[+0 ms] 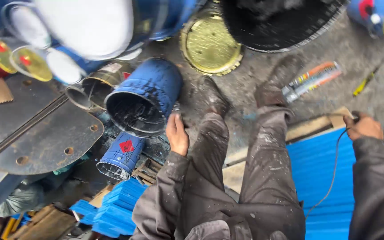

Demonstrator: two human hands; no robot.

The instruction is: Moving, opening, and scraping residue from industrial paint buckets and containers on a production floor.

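bucket (145, 95), blue, lying on its side with the open mouth toward us, sits just left of and above our left hand (177, 134). left grip: fingers together, pointing up at the bucket's lower rim beside the mouth; we can't tell if they touch it or pinch anything. right hand (363, 126) is well apart on the right, its grip pressed together around a thin black cable (334, 166) that drops down over the blue corrugated sheet (321, 178).

counts: two blue buckets on their sides, the second a smaller blue bucket (121, 155) just below the first. one open metal can (95, 86) touching the big bucket's left side. one gold round lid (210, 44) above right of it. one tube (312, 80) on the floor near our right boot.

edges: round steel plate (36, 133) crowds the left, stacked containers the top. open floor (263, 66) only right of the bucket, around our boots.
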